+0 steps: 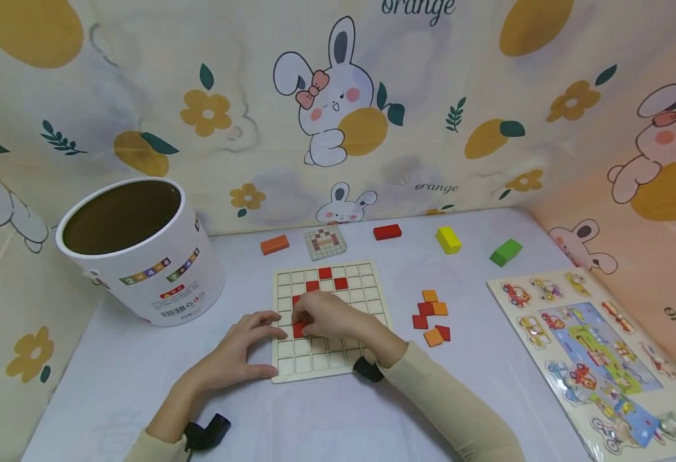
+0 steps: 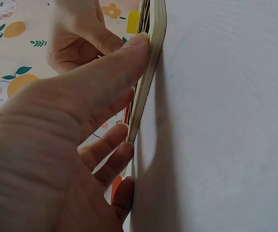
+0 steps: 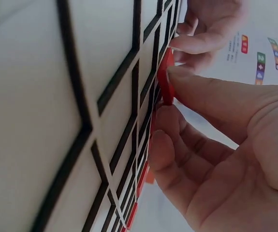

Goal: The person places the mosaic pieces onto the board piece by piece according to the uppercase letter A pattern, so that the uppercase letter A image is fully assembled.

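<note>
A grid board (image 1: 314, 366) with a raised lattice lies on the table, with several red square tiles set in its cells, one being the top tile (image 1: 325, 273). Over the board's left part, my right hand (image 1: 332, 314) pinches a red tile (image 3: 166, 77) between thumb and fingers, down at the lattice. My left hand (image 1: 230, 353) rests against the board's left edge, fingers extended and thumb near the front left corner. In the left wrist view, its thumb and fingertips touch the board's rim (image 2: 151, 72). The right hand hides some middle cells.
Loose red and orange tiles (image 1: 429, 295) lie right of the board. Behind it are a pattern card (image 1: 325, 242) and orange (image 1: 275, 244), red (image 1: 387, 231), yellow (image 1: 449, 240) and green blocks (image 1: 506, 253). A white bucket (image 1: 187, 282) stands left; a picture puzzle (image 1: 598, 359) lies right.
</note>
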`<state>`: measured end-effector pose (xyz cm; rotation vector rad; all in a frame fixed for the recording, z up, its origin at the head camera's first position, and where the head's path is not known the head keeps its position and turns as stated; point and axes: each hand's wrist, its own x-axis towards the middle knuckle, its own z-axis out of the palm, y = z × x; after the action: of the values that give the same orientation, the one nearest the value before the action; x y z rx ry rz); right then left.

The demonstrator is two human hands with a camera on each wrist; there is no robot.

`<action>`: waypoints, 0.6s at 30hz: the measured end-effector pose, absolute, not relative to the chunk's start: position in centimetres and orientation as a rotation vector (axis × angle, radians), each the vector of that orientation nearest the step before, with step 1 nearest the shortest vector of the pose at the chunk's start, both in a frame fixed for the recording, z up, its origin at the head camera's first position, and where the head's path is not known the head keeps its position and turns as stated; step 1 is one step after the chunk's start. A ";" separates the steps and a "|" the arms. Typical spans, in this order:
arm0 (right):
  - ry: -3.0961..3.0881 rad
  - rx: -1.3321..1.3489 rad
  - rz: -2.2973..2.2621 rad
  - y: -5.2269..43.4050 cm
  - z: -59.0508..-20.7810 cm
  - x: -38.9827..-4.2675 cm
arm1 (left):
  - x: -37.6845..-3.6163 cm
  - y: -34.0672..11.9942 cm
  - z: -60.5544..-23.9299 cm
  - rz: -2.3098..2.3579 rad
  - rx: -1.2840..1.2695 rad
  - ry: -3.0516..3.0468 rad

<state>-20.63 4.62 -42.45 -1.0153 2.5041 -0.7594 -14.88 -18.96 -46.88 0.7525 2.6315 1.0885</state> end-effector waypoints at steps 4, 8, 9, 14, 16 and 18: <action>2.548 -1.049 -0.700 4.4 -42.5 -20.7 | -14.9 -19.0 -46.8 1.092 0.759 2.637; 2.561 -1.058 -0.671 4.3 -42.4 -20.8 | -14.9 -19.1 -46.8 1.094 0.750 2.632; 2.558 -1.065 -0.665 4.3 -42.4 -20.8 | -14.9 -19.1 -46.8 1.096 0.746 2.630; 2.529 -1.082 -0.703 5.4 -41.4 -20.9 | -14.8 -19.1 -46.8 1.089 0.735 2.627; 2.540 -1.052 -0.774 6.7 -40.5 -21.2 | -14.8 -19.0 -46.8 1.088 0.733 2.629; 2.556 -0.997 -0.871 8.7 -39.6 -21.7 | -14.8 -18.9 -46.9 1.089 0.740 2.633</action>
<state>-21.71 8.73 -39.58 -0.9969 2.5558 -0.8713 -14.82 -18.94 -46.93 0.7396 2.6328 1.0889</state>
